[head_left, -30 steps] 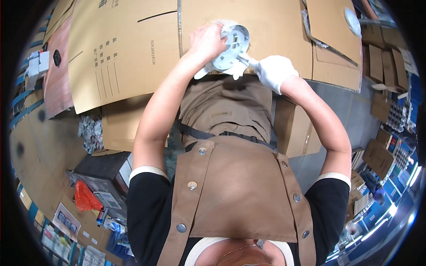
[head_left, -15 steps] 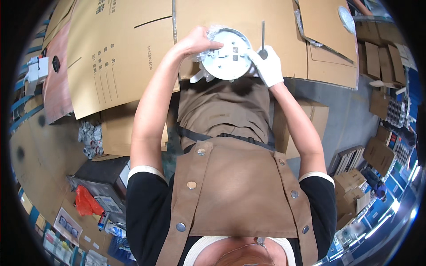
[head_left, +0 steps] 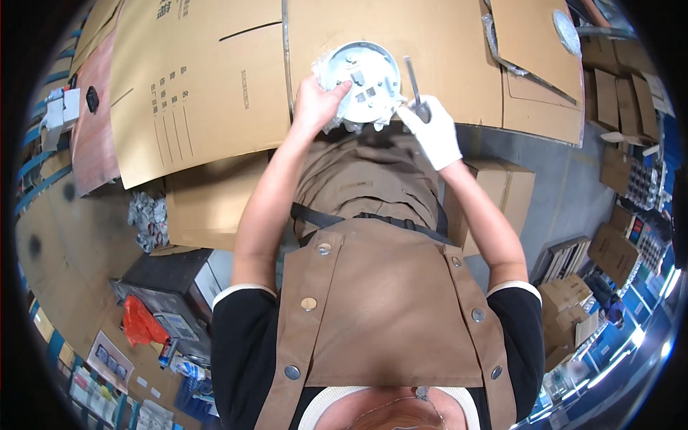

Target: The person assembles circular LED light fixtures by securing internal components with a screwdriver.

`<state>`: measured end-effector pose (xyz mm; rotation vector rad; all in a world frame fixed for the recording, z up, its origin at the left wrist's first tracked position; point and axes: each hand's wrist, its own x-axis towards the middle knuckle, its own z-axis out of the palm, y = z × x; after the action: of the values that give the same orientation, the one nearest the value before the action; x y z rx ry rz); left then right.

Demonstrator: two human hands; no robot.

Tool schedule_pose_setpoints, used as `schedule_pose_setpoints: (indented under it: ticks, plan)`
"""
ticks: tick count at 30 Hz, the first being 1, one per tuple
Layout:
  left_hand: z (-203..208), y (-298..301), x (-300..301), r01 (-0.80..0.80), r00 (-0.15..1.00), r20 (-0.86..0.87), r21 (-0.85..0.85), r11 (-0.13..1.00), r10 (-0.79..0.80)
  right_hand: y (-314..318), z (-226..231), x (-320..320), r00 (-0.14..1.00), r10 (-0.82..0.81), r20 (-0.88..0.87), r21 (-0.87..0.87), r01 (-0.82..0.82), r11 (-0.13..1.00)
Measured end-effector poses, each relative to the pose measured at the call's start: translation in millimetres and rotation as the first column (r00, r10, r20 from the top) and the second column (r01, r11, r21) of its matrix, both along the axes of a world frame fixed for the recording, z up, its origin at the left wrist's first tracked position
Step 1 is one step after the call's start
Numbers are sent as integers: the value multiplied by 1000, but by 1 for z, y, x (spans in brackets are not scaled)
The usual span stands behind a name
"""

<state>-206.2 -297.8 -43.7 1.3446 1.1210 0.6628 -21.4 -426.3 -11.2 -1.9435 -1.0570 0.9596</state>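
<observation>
A round white housing point(head_left: 369, 104), shallow with a raised rim and small fittings inside, is held over the near edge of the cardboard. Crinkled clear plastic clings to its left and lower sides. My bare left hand point(head_left: 317, 102) grips its left side, thumb lying on the inner face and the other fingers hidden beneath. At the right rim is my white-gloved right hand point(head_left: 432, 131), its thumb and fingertip by the edge. That hand is closed round a screwdriver-like tool point(head_left: 412, 77) with a thin dark shaft pointing away from me; its dark handle is partly covered by the glove.
Flattened cardboard point(head_left: 215, 93) covers the work surface. On the far right lies a round item in clear plastic point(head_left: 565, 31). Below the near edge stand cardboard boxes point(head_left: 208, 208). A dark metal cabinet point(head_left: 161, 279) with a red bag point(head_left: 142, 322) stands at lower left.
The housing has shifted slightly left and tilted. My left hand has slid down its left side and inward. My right hand has turned, so the tool's shaft now leans left.
</observation>
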Motion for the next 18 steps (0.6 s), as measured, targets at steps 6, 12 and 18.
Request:
schedule_pose_setpoints:
  ticks: [6,12,18]
  plan:
    - [35,9,6,215,869,-484,178,960,-105,-3,43,28,643,483,594,-289,-390,874]
    - [47,2,13,300,806,-584,271,915,-91,19,55,21,488,727,483,-617,-399,678]
    - [44,2,13,315,820,-568,344,884,-71,29,64,23,541,711,448,-590,-419,690]
